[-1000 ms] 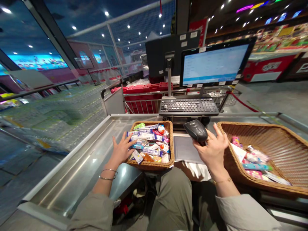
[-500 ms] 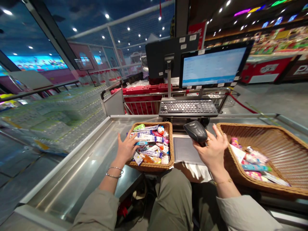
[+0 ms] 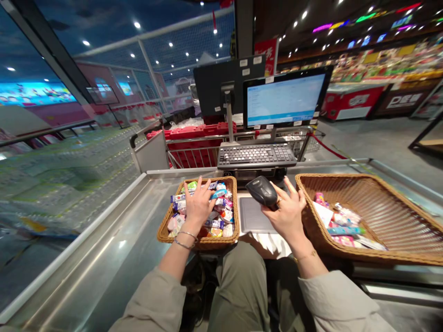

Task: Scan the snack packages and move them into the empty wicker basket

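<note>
My left hand (image 3: 199, 205) is over the smaller wicker basket (image 3: 162, 233), which is filled with small wrapped sweets. A small light-blue packet (image 3: 218, 193) is pinched at its thumb side, while the other fingers spread over the sweets. Part of the basket's contents is hidden beneath this hand. My right hand (image 3: 285, 212) grips a black handheld barcode scanner (image 3: 262, 191) by its handle, its head pointing up and left. Some of its fingers are stretched out. A flat grey plate (image 3: 256, 216) is set in the counter between the basket and my right hand.
A larger wicker basket (image 3: 398, 203) on the right holds several wrapped items and a white card (image 3: 322, 214). Ahead are a keyboard (image 3: 256, 154), a lit monitor (image 3: 284, 101) and a second screen (image 3: 211, 92) seen from behind. A metal counter (image 3: 114, 240) extends left.
My left hand has moved right and up across the smaller basket, and the light-blue packet has shifted right with it. The scanner stays in my right hand. The view has turned slightly right.
</note>
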Available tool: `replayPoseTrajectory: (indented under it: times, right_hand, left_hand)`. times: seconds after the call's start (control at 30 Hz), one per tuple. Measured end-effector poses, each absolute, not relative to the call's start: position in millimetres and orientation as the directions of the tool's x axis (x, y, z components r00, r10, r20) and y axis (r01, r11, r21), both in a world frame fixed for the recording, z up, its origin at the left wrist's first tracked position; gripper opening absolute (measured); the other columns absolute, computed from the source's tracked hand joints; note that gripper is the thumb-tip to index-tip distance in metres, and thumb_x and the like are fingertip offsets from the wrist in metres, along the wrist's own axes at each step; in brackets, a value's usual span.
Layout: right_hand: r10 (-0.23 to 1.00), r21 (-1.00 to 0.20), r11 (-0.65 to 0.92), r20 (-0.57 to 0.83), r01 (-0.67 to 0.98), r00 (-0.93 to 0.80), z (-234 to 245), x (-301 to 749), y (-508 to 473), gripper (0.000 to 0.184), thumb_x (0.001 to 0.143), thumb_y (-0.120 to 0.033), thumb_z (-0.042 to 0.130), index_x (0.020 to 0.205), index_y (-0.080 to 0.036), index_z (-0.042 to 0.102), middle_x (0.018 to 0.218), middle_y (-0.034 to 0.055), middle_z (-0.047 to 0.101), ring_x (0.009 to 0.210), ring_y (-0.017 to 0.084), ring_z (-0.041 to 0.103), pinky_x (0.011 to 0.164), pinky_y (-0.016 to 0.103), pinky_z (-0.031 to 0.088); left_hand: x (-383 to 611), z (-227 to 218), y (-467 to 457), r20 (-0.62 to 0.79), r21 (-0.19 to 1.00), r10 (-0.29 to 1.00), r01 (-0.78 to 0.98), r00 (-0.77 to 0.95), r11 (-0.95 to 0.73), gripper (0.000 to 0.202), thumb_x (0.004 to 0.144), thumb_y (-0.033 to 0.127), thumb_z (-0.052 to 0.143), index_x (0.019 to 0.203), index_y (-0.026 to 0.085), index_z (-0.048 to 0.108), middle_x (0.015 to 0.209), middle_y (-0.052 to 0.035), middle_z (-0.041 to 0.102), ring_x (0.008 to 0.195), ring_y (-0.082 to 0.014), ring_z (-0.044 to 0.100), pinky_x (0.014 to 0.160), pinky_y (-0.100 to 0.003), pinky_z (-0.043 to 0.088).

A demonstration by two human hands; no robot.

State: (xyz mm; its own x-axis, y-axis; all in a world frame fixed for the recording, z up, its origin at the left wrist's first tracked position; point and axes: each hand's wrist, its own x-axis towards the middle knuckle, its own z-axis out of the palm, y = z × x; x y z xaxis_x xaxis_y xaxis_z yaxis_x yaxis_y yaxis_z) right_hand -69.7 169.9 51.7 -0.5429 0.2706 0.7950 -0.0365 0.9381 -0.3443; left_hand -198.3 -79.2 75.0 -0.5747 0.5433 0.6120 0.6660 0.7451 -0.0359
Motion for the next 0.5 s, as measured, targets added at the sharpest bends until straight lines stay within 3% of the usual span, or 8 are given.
replayPoseTrajectory:
  times: [0.5]
  right_hand:
    - [0.202, -0.34, 0.933, 0.769, -0.121, -0.607, 50, -67, 163, 0.007, 0.076, -0.026, 0.065, 0.08, -0.023, 0.069, 0.13, 0.0045, 0.071, 0.147, 0.036, 0.038, 0.118, 0.066, 0.016]
  left_hand:
    - [-194, 80, -32, 0.641, 0.025, 0.513, 0.683, -0.571, 0.73, 0.011, 0.088, 0.023, 0.065, 0.097, 0.023, 0.071, 0.143, -0.0085, 0.062, 0.148, -0.0354, 0.039, 0.122, -0.076, 0.006]
